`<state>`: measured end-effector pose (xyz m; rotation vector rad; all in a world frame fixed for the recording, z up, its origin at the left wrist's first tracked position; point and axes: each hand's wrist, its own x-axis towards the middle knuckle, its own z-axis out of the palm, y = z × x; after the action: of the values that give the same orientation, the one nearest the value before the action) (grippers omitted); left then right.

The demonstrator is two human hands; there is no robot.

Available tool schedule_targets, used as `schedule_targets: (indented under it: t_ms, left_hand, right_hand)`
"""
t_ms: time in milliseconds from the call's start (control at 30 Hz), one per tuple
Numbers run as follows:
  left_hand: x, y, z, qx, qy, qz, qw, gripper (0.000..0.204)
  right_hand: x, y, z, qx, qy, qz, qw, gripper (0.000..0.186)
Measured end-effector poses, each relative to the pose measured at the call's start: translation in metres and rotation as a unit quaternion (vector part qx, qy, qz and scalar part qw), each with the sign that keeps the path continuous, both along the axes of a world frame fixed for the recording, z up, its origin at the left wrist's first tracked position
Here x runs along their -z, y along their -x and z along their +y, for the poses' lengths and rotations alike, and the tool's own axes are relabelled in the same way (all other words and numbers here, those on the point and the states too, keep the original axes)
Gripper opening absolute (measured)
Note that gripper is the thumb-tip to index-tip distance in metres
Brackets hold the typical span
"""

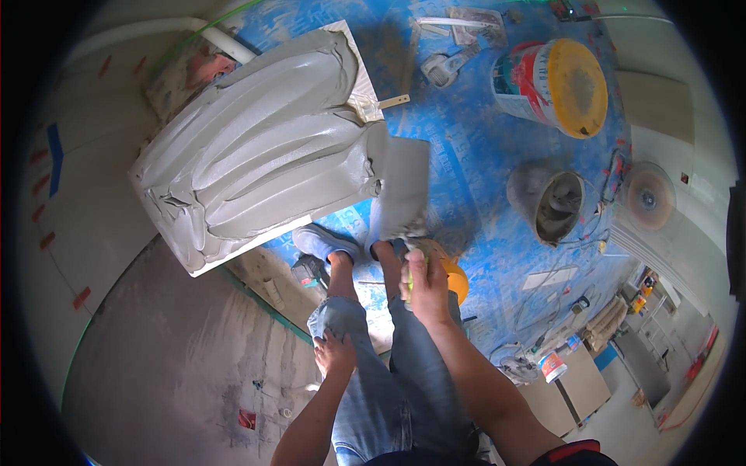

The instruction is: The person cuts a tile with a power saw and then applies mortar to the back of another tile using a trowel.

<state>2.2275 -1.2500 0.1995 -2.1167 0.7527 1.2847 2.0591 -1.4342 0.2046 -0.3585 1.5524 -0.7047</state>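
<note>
My right hand is wrapped round the yellow-green handle of a trowel. The flat, mortar-smeared trowel blade points away from me, close to the right edge of a large tile coated with mortar. Thick grey mortar lies across this tile in long curved ridges. Bare white tile shows along its far right edge, where a small wooden stick juts out. Holding nothing, my left hand rests on my left knee, fingers spread over the denim.
Blue printed sheeting covers the floor. A yellow-lidded bucket lies at the far right, with a mortar-caked bucket nearer. A fan stands beyond them. Behind my right hand is a yellow bucket; a cordless tool sits beside my left foot.
</note>
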Motion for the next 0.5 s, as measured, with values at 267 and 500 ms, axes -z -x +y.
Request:
schedule_targets:
  t_ms: [267,500]
  left_hand:
    - [0.005,0.010,0.004,0.001,-0.006,-0.020,1.000,0.064]
    - [0.020,0.007,0.030,0.009,0.019,0.010,1.000,0.063]
  right_hand:
    - [0.007,-0.050,-0.072,0.108,-0.128,-0.091,0.982,0.039]
    - [0.055,0.023,-0.089,0.095,-0.149,0.081,0.981,0.038]
